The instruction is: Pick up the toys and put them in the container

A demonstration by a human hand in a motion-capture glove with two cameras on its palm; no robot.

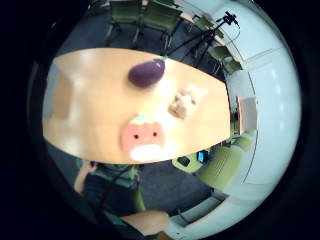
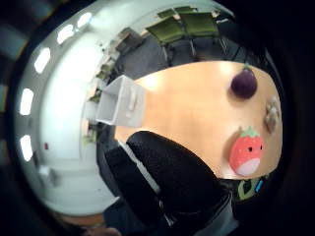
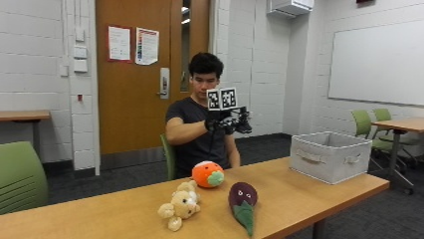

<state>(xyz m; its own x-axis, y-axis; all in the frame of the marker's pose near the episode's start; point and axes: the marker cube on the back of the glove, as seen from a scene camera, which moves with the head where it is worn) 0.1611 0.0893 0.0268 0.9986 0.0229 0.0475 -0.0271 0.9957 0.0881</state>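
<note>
Three plush toys lie on the wooden table (image 3: 301, 191): a red-orange strawberry (image 3: 208, 174), a beige teddy bear (image 3: 179, 205) and a purple eggplant (image 3: 242, 200). A grey fabric container (image 3: 329, 155) stands at the table's right end. My gloved right hand (image 3: 228, 122) hangs at chest height well above the strawberry and holds nothing. Its fingers look relaxed. The little finger side palm view looks down on the eggplant (image 1: 146, 73), teddy (image 1: 185, 102) and strawberry (image 1: 143, 140). The thumb side palm view shows the container (image 2: 120, 101), eggplant (image 2: 244, 82), strawberry (image 2: 247, 152) and a glove finger (image 2: 172, 187).
A green chair (image 3: 20, 174) stands at the left. More green chairs (image 3: 371, 124) and a second table (image 3: 401, 124) stand at the right beyond the container. A tripod (image 1: 200, 40) stands across the table. Bare tabletop lies between the toys and the container.
</note>
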